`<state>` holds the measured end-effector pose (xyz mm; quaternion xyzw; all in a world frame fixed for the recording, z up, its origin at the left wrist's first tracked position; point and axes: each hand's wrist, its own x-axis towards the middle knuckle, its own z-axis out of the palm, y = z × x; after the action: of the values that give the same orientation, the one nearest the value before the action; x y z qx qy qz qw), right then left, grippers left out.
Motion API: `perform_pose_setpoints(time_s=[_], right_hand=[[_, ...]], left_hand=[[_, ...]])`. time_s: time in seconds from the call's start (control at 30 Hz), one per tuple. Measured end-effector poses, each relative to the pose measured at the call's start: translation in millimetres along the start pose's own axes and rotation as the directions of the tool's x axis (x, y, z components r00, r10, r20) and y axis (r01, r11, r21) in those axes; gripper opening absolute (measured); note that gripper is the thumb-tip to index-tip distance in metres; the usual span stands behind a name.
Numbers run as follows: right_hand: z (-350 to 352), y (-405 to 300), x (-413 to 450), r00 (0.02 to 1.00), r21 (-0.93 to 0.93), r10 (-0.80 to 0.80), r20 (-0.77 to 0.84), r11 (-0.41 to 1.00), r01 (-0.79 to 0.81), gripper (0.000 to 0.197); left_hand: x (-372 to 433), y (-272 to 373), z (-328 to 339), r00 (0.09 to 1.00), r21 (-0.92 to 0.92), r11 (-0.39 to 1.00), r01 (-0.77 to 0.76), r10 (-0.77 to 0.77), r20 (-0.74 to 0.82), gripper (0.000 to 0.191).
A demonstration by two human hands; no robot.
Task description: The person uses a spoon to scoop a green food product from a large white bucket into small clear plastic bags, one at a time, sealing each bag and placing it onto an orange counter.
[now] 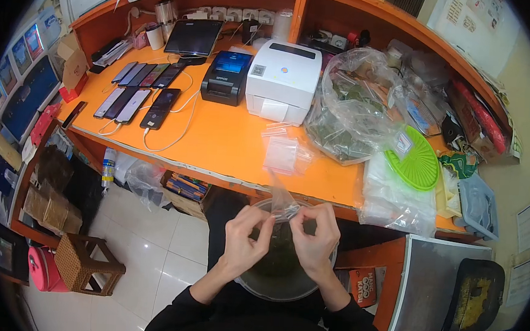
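Note:
My left hand (pixel 247 238) and my right hand (pixel 317 238) pinch the edge of a small clear plastic bag (pixel 283 199) between thumbs and fingers. They hold it above a round clear tub (pixel 279 291) on my lap. Green contents (pixel 277 251) show inside the tub, too blurred to name. Just ahead, on the orange desk (pixel 220 139), lie small clear zip bags (pixel 282 155). Behind them stands a large clear plastic bag (pixel 356 112) with green contents.
A white label printer (pixel 284 77) and a black receipt printer (pixel 225 77) stand on the desk. Several phones (pixel 159 108) lie to the left, some with cables. On the right, a green lid (pixel 415 160) rests by a stack of clear bags (pixel 392 197). A wicker-pattern stool (pixel 85 263) stands on the floor.

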<state>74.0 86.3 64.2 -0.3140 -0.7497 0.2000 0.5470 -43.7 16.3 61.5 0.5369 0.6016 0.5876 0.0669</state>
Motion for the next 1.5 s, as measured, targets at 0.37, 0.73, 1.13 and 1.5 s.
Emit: perform_pose_setpoints(time_s=[0.37,0.73,1.13,1.5], right_hand=[[-11.7,3.2,-3.8,0.913,-0.289,-0.073,0.401,0.936,0.202,0.038],[-5.1,-6.1,7.4,0.745,0.15,-0.061,0.664,0.987,-0.052,0.018],[75.9,153.5,-109.8,-0.162,-0.129,0.266,0.95,0.809,0.573,0.017],[51.8,130.1,-98.0,-0.2,0.057,0.094,0.975,0.768,0.638,0.029]], left_hand=[[-11.0,-6.2,-1.4,0.962,0.141,0.98,-0.141,0.103,0.252,0.01],[-13.6,-13.7,-32.7,0.918,0.27,0.893,-0.36,0.287,0.275,0.06],[-70.0,-32.7,-103.2,0.935,-0.566,0.802,0.192,-0.324,-0.142,0.085],[-98.1,-52.6,-119.8,0.858,-0.781,0.606,0.15,-0.472,-0.201,0.092]])
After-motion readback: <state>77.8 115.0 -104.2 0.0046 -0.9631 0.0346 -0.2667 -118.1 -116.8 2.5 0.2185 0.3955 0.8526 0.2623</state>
